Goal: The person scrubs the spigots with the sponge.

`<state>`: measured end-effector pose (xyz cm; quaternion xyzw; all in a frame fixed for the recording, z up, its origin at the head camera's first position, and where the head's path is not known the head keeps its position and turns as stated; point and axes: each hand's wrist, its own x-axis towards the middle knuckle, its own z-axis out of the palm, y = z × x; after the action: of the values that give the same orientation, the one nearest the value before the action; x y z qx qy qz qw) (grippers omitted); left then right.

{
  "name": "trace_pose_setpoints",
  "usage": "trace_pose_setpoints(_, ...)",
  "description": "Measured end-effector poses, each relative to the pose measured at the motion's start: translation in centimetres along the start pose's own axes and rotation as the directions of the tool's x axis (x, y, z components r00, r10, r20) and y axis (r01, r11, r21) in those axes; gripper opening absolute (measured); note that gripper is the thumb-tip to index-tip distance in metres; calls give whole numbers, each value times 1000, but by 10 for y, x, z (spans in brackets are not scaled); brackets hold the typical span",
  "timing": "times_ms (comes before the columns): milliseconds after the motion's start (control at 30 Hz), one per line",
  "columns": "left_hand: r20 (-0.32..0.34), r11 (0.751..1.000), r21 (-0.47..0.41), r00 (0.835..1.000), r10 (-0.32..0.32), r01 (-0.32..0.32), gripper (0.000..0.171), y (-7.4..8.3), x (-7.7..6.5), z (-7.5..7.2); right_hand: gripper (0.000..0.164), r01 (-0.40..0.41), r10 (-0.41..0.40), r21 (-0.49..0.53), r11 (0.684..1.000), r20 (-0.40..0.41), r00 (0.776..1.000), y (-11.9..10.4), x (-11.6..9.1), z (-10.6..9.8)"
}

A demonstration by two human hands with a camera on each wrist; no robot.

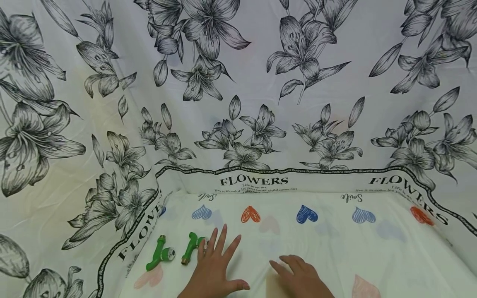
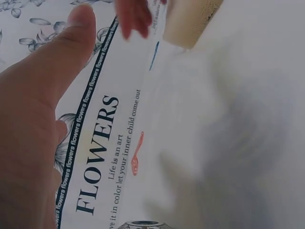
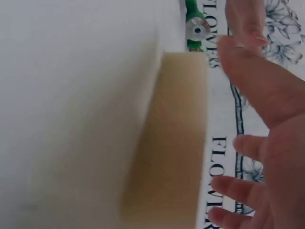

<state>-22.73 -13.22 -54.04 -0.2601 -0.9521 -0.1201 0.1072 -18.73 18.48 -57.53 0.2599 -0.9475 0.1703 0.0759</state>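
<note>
Two green taps lie on the white cloth at the left in the head view. The left tap (image 1: 159, 255) lies whole in sight, with a grey round part on its right. My left hand (image 1: 214, 271) spreads its fingers beside the right tap (image 1: 191, 247) and covers part of its end; whether they touch, I cannot tell. Over a tan, flat-sided block (image 1: 275, 286) hovers my right hand (image 1: 303, 279), fingers loosely bent and apart from it. The right wrist view shows the block's long side (image 3: 176, 133) near that hand's thumb (image 3: 252, 76).
A white cloth printed with hearts (image 1: 307, 214) covers the work surface. Behind and at the left hangs a flower-printed curtain (image 1: 253, 82), its dark lettered border (image 1: 261, 170) along the back edge.
</note>
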Motion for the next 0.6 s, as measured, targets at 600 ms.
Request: trace_pose_setpoints(600,216,995,48,972,-91,83,119,8,7,5,125,-311,287,-160,937,-153,946,26,-3,-19)
